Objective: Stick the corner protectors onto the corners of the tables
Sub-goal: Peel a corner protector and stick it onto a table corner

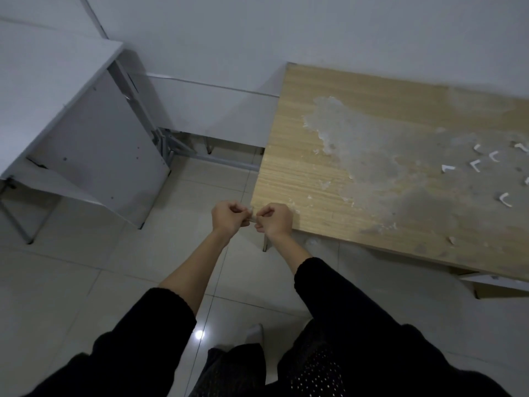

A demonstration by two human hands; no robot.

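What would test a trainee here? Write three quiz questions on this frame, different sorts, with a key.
1. True or false: both hands pinch one small corner protector at the wooden table corner.
2. Where do the spare protectors lie? A) floor B) wooden tabletop, far right C) white table
3. Fill in: the left hand and right hand have ___ fingers.

Key: 1 true; 2 B; 3 curled.

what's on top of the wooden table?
On the wooden table: loose white corner protectors at right and a patch of pale residue. The hands cover its near corner, so nothing there can be seen.
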